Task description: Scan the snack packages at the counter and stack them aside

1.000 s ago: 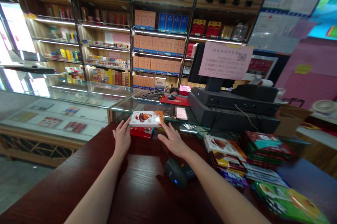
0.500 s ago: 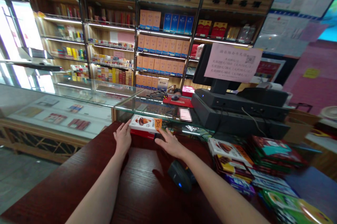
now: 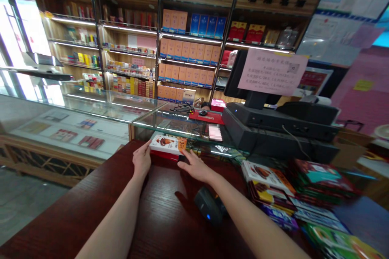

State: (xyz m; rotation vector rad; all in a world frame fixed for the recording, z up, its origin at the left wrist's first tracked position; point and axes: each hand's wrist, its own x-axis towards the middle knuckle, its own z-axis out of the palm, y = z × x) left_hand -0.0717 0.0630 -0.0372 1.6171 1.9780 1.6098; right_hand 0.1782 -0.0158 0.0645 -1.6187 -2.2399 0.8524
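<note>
At the far end of the dark wooden counter (image 3: 164,194), a white and orange carton (image 3: 165,144) with a brown treat pictured on top lies flat on a red box (image 3: 164,155). My left hand (image 3: 142,161) presses against the carton's left end, its fingers along that edge. The fingertips of my right hand (image 3: 194,165) touch the carton's right front corner, thumb apart. Between them, the two hands hold the small stack from both sides. Below my right forearm, a black barcode scanner (image 3: 208,204) with a blue light sits on the counter.
To the right lie several packs: another white and orange carton (image 3: 267,176), dark red and green packs (image 3: 322,178) and green packs (image 3: 337,238). A till with a screen (image 3: 258,80) stands behind them. Glass display cases (image 3: 103,107) border the counter, with stocked shelves (image 3: 188,50) beyond.
The camera view has shifted slightly. Both hands stay at the carton's ends, and the carton and red box have not visibly moved on the counter.
</note>
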